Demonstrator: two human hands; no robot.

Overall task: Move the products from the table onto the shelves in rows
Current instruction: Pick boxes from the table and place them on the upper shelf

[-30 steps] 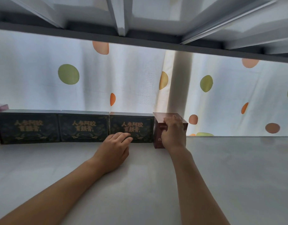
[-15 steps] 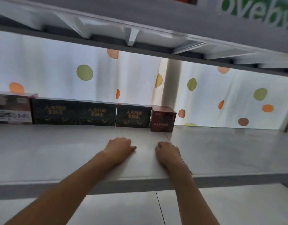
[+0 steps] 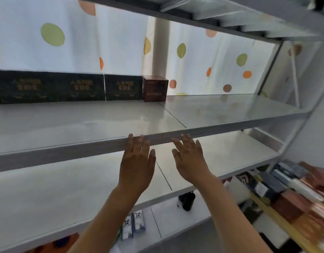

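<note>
Both hands, left (image 3: pixel 136 167) and right (image 3: pixel 191 161), spread wide and empty by the upper shelf's (image 3: pixel 230 114) front edge, seemingly between placements; a red box (image 3: pixel 154 90) ends the back row, open shelf lies to its right, and more products (image 3: pixel 289 194) wait low right.

Polka-dot curtain (image 3: pixel 121 42) — white post (image 3: pixel 160 52)

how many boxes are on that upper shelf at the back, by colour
dark green boxes with gold lettering: 3
dark red box: 1
total: 4, in one row along the back of the shelf; the left edge of the view may hide more
</note>
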